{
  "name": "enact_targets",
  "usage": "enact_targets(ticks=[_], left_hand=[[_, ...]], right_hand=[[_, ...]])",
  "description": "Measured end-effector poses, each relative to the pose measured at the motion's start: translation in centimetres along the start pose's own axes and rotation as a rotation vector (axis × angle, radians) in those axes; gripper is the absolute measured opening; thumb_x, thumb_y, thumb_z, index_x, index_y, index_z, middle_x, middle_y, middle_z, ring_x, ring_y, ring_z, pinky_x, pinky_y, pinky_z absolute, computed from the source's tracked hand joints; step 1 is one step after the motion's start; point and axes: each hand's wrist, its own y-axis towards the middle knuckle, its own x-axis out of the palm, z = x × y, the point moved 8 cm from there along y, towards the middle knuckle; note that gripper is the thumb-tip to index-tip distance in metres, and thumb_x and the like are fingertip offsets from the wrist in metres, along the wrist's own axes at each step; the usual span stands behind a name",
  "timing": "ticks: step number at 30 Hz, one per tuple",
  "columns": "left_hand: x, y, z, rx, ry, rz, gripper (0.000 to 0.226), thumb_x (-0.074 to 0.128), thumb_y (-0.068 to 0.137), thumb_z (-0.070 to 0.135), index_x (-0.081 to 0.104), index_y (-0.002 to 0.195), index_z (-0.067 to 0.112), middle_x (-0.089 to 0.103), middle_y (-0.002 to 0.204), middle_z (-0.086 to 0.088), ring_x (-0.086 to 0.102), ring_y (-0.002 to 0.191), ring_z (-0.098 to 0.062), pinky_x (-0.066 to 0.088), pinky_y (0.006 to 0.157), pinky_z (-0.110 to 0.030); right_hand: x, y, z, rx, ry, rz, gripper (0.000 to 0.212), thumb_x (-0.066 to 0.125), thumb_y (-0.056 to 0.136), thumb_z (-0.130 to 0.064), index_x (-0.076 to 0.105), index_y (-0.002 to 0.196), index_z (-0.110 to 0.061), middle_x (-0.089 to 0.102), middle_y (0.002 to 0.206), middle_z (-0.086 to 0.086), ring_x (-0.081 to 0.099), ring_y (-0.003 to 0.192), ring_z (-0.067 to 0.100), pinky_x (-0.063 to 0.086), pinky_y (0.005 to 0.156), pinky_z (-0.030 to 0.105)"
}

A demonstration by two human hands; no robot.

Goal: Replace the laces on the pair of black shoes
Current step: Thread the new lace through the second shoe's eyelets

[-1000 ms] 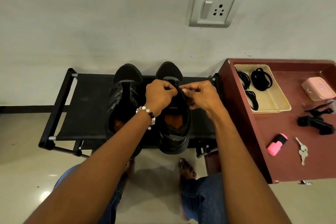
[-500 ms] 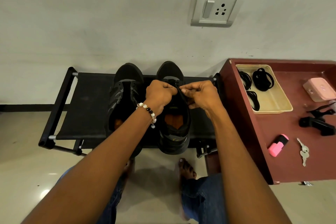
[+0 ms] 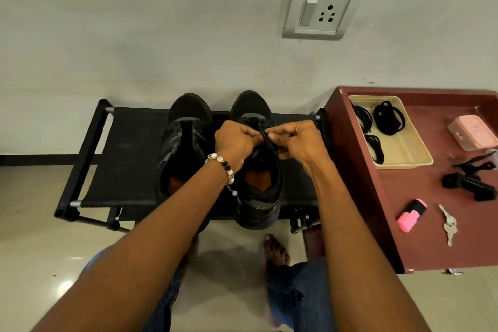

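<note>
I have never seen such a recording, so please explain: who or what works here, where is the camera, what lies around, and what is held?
No machine: a person works with bare hands. The one camera sits on the head, looking down. Two black shoes, the left shoe and the right shoe, stand on a black rack. The left hand and right hand pinch a black lace over the right shoe. On the red table lies a tray with more laces, plus a pink marker and keys.

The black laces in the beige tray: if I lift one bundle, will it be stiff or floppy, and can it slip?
Probably floppy: the laces lie in loose coils in the beige tray. Likely light, being thin cord. A loose coil may unwind when lifted, so pinch several strands.
</note>
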Motion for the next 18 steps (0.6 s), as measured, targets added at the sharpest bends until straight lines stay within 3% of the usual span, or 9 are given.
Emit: enact_targets(ticks=[5,9,11,14,16,18], left_hand=[[0.0,-0.2,0.4,0.066,0.038,-0.029,0.008,0.077,0.081,0.015,0.077,0.089,0.013,0.067,0.078,0.005,0.065,0.091,-0.013,0.051,0.079,-0.023],[-0.7,-0.8,1.4,0.151,0.087,-0.109,0.016,0.077,0.080,0.018,0.076,0.096,0.014,0.071,0.091,0.000,0.064,0.093,-0.011,0.051,0.090,-0.026],[-0.9,-1.5,1.7,0.195,0.156,-0.163,0.031,0.082,0.075,0.025,0.073,0.104,0.018,0.068,0.098,0.002,0.062,0.097,-0.013,0.051,0.094,-0.034],[-1.5,-2.2,1.9,0.261,0.441,-0.141,0.069,0.087,0.062,0.045,0.058,0.123,0.030,0.051,0.122,0.000,0.046,0.122,-0.026,0.040,0.104,-0.049],[-2.0,-2.7,1.6,0.255,0.635,-0.072,0.080,0.085,0.062,0.050,0.048,0.128,0.025,0.041,0.132,-0.008,0.035,0.127,-0.034,0.035,0.105,-0.047],[-2.4,-3.2,1.4,0.241,0.702,0.008,0.079,0.083,0.066,0.050,0.046,0.124,0.012,0.043,0.129,-0.015,0.039,0.123,-0.037,0.039,0.098,-0.044]], right_hand=[[0.0,0.0,-0.2,0.010,0.045,0.077,0.005,0.077,0.082,-0.017,0.077,0.079,-0.021,0.075,0.079,0.003,0.071,0.077,0.018,0.059,0.063,0.032],[-0.5,-0.2,-0.7,0.036,0.008,0.150,0.020,0.066,0.089,-0.016,0.069,0.071,-0.022,0.071,0.080,0.000,0.069,0.081,0.017,0.058,0.076,0.035],[-1.5,-0.5,-1.1,0.072,0.186,0.198,0.020,0.055,0.096,-0.013,0.064,0.078,-0.015,0.067,0.081,0.002,0.068,0.082,0.017,0.057,0.078,0.036],[-3.1,-1.3,-1.3,0.119,0.762,0.229,0.019,0.040,0.102,-0.008,0.056,0.091,-0.008,0.066,0.084,0.010,0.069,0.082,0.024,0.057,0.078,0.039],[-4.3,-1.7,-1.2,0.093,1.118,0.249,0.022,0.036,0.103,-0.011,0.054,0.090,-0.010,0.065,0.075,0.010,0.068,0.071,0.025,0.059,0.072,0.040],[-5.7,-1.8,-0.7,0.054,1.160,0.327,0.021,0.040,0.103,-0.013,0.055,0.089,-0.012,0.057,0.063,0.004,0.053,0.054,0.017,0.051,0.057,0.031]])
